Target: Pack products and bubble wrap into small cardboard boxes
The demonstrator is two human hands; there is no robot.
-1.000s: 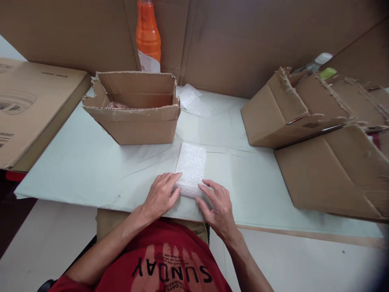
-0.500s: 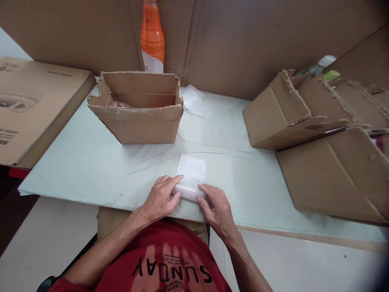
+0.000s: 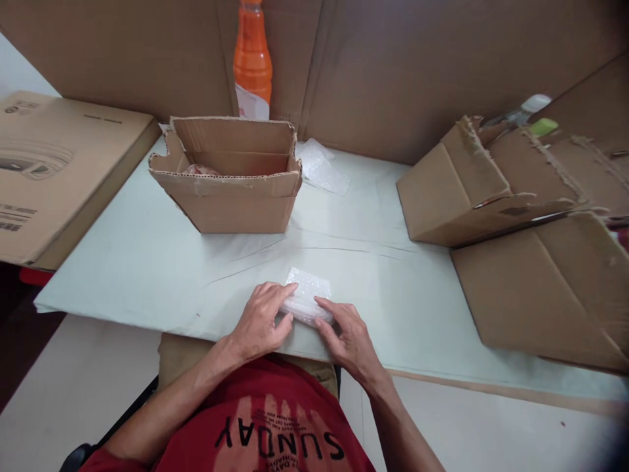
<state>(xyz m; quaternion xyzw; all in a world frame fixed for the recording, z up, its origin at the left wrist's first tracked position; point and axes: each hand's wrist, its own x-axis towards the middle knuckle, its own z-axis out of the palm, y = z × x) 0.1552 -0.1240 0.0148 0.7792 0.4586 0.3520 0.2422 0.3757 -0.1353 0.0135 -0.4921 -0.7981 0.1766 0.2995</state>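
A sheet of clear bubble wrap (image 3: 308, 286) lies near the table's front edge, its near part rolled into a small bundle and a short flat flap stretching away from me. My left hand (image 3: 264, 317) grips the bundle's left end, thumb at the near side and index finger on top. At the right end my right hand (image 3: 348, 335) holds it the same way, finger and thumb pinching the roll. Whatever the wrap encloses, if anything, cannot be made out.
An open cardboard box (image 3: 240, 203) stands beyond my left hand, with an orange bottle (image 3: 252, 62) behind it. Loose bubble wrap (image 3: 324, 169) lies at the back. More cardboard boxes (image 3: 535, 282) fill the right side; a large flat carton (image 3: 73, 170) is at left.
The bubble wrap roll has turned away from me, and the flat flap beyond it is shorter. Both hands keep their grip at the ends. The view has shifted slightly.
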